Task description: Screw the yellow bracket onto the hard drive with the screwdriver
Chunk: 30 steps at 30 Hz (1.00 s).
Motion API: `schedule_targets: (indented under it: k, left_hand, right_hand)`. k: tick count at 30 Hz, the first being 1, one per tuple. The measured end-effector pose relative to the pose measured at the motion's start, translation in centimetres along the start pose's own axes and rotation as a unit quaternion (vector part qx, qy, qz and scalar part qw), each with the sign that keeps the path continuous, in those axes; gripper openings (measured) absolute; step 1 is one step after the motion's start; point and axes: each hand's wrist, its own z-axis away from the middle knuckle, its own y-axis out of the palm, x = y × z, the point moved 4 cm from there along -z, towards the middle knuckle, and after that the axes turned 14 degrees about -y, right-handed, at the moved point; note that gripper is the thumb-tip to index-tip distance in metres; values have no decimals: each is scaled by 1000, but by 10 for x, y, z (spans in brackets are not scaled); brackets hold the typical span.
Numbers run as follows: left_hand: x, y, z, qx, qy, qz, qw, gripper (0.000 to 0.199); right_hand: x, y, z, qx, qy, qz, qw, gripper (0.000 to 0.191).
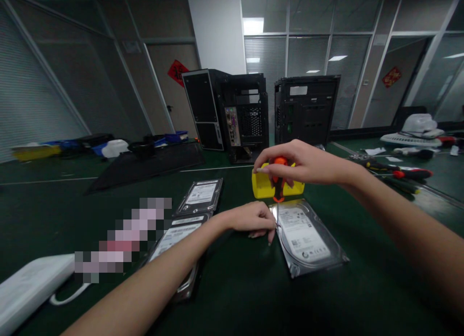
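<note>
My right hand (295, 167) grips an orange-and-black screwdriver (279, 188) from above. The screwdriver stands nearly upright, with its tip at the left edge of a hard drive (304, 234) that lies label up on the dark green table. My left hand (253, 217) is closed, its fingers curled down beside that same edge, close to the screwdriver's shaft. What its fingertips pinch there, if anything, is too small to make out. Behind the drive stands a yellow bin (263, 185), partly covered by my right hand.
Two more hard drives, a far one (201, 193) and a nearer one (177, 234), lie left, partly under my left forearm. Computer cases (203, 109) (308, 109) stand behind. Hand tools (409, 173) and a white hard hat (416, 128) are at right. A white box (34, 283) sits front left.
</note>
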Motion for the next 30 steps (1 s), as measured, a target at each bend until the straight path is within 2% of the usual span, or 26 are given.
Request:
schedule_targets:
  k: [6, 11, 15, 20, 30]
  left_hand:
    - [0, 0, 0, -2, -2, 0, 1000, 28]
    - [0, 0, 0, 1, -2, -4, 1000, 29]
    - [1, 0, 0, 3, 6, -7, 1000, 29]
    - [0, 0, 0, 5, 11, -4, 1000, 29]
    - [-2, -1, 1, 6, 4, -12, 1000, 29]
  right_hand:
    - [-3, 4, 0, 11, 24, -9, 1000, 30]
    - [0, 2, 1, 10, -3, 4, 1000, 20]
    - [1, 1, 2, 16, -7, -5, 1000, 22]
    - [-4, 3, 4, 29, 45, -33, 998, 29]
    - [-10, 2, 4, 8, 49, 45, 998, 25]
